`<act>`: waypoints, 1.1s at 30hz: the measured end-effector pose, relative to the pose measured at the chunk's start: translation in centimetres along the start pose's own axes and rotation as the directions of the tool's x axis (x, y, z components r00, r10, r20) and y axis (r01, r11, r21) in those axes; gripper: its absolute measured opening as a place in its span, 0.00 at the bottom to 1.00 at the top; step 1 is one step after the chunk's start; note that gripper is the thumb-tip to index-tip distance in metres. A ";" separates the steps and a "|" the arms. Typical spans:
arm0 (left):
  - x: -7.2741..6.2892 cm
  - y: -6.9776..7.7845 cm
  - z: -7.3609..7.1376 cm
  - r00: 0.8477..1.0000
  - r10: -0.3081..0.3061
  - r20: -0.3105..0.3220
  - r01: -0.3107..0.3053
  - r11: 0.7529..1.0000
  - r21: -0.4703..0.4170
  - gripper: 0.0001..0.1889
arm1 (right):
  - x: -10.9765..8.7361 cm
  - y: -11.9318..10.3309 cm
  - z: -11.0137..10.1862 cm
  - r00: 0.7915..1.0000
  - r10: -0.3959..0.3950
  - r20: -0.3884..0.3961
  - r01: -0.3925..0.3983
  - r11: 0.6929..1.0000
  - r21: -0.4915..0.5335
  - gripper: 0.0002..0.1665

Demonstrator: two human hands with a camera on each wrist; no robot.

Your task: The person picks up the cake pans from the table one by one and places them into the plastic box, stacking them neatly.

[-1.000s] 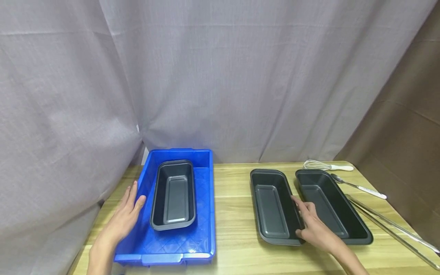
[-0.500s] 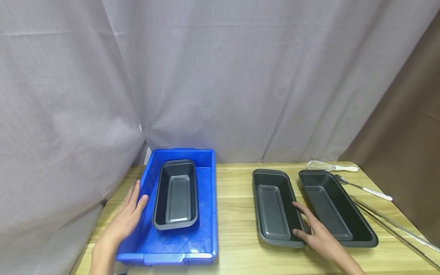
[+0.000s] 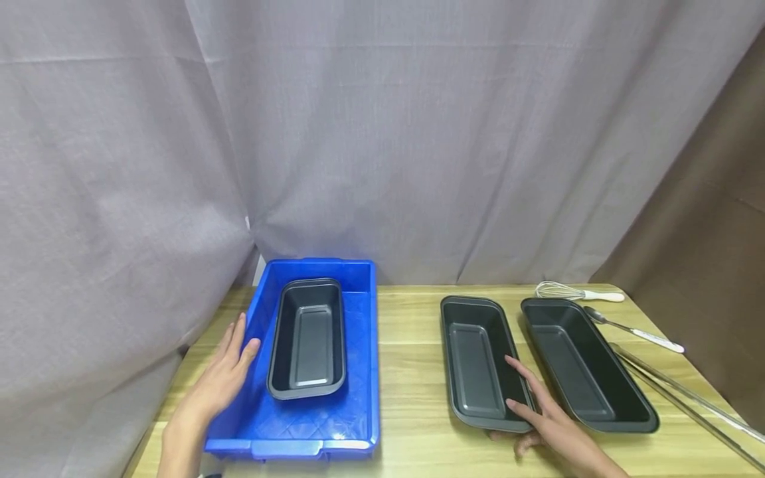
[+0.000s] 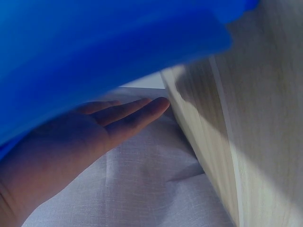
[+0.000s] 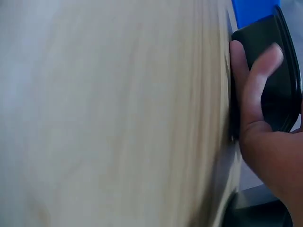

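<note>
A black loaf pan [image 3: 475,368] lies on the table right of the middle. My right hand [image 3: 558,428] is at its near right corner: two fingers reach over the rim, while others are lower, partly hidden by the pan's near end. In the right wrist view, one finger lies along the outer wall of the loaf pan [image 5: 272,80] and another stands off, bent. My left hand [image 3: 218,382] rests its fingers on the left wall of a blue bin [image 3: 352,425]; a second black loaf pan [image 3: 311,345] sits inside it. The left wrist view shows these fingers extended below the bin's rim.
A third black loaf pan [image 3: 574,372] is just right of my right hand. Beyond it lie a whisk [image 3: 562,290], a white-handled spoon [image 3: 633,330] and long metal tongs [image 3: 681,392]. Grey cloth [image 3: 382,146] hangs behind the table.
My right hand has loosened from the pan's right rim, drawn nearer and lowered fingers by the pan's near end. The left hand stays at the bin; the view has shifted slightly.
</note>
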State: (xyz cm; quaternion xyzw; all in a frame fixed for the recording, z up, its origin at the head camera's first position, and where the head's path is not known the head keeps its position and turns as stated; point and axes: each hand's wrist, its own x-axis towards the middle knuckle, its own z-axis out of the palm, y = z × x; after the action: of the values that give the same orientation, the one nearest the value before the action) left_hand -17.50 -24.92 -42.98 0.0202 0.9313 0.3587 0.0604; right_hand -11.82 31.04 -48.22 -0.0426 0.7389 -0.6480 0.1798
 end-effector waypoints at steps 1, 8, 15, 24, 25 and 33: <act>0.0 0.0 0.0 1.000 0.002 -0.001 -0.002 1.000 -0.001 0.41 | 0.0 0.1 0.0 1.000 0.004 0.014 -0.005 0.999 0.048 0.50; 0.2 -0.3 0.1 1.000 0.015 -0.008 -0.015 1.000 0.005 0.41 | 0.3 1.3 -0.5 0.994 -0.060 0.092 0.028 0.948 0.318 0.49; 0.3 -0.4 0.2 1.000 0.021 -0.014 -0.021 1.000 0.005 0.40 | 0.2 0.8 0.3 0.993 -0.085 0.082 0.053 0.942 0.333 0.49; 0.2 -0.1 0.1 1.000 0.017 -0.017 -0.017 1.000 0.002 0.40 | -0.2 -2.7 2.7 0.990 -0.072 -0.119 0.076 0.997 0.032 0.50; 0.2 -0.2 0.1 1.000 0.013 -0.014 -0.013 1.000 0.007 0.40 | -0.2 -3.0 3.0 0.990 -0.066 -0.121 0.070 0.997 0.030 0.50; 0.2 -0.2 0.0 1.000 0.006 0.001 -0.006 1.000 0.010 0.40 | 0.3 -5.1 4.5 0.997 -0.056 -0.052 0.060 0.995 0.085 0.38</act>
State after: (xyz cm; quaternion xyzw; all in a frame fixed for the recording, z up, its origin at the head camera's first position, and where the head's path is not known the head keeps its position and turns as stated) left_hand -17.70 -25.01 -43.12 0.0234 0.9331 0.3540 0.0596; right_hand -11.55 25.87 -43.76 -0.0402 0.7130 -0.6850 0.1441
